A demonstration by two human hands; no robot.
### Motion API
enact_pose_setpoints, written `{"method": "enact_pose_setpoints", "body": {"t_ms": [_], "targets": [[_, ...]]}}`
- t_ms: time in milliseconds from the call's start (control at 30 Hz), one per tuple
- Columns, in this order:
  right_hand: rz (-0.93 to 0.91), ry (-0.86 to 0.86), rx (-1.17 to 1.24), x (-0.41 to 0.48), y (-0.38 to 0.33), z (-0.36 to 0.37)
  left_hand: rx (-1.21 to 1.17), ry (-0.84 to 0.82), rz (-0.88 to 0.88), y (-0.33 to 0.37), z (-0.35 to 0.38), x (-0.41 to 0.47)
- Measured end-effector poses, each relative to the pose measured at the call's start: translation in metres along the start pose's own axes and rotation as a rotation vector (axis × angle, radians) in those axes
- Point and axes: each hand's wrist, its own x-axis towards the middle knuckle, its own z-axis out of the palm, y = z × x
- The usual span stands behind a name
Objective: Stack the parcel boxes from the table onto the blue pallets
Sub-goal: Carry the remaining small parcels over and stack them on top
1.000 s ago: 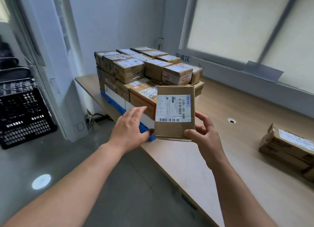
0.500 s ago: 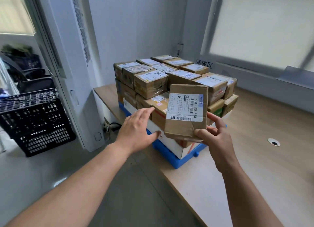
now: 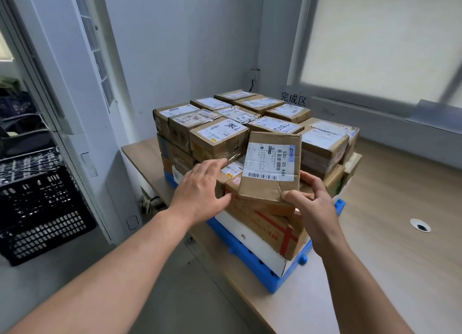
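Although the blue pallet (image 3: 265, 271) already carries a stack (image 3: 217, 138) of taped parcel boxes several layers high, the job as seen from the head camera is not finished. One labelled box (image 3: 271, 168) is in the air, upright and tilted slightly, just in front of the top layer at the stack's near edge. The right hand (image 3: 317, 216) holds it by the lower right corner, its grip pinching the cardboard with the thumb on the front face and the fingers behind. The left hand (image 3: 200, 191) has a spread, straight-fingered grip at the near edge of the second layer; whether it touches the boxes there I cannot tell. What seems left is to set this box on the stack. Whether more parcels wait elsewhere cannot be told from here.

The pallet sits at the near corner of a pale wooden counter (image 3: 400, 271) with a round cable hole (image 3: 420, 225). Behind are grey walls, a frosted window (image 3: 375, 38) and a wall sign (image 3: 293, 99). A black crate (image 3: 42, 208) stands on the floor to the left.
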Motion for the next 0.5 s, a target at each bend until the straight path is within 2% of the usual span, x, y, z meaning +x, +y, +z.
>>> {"method": "enact_pose_setpoints", "body": {"t_ms": [500], "targets": [[0.136, 0.240, -0.011, 0.052, -0.013, 0.075, -0.028, -0.117, 0.285, -0.073, 0.003, 0.087]]}}
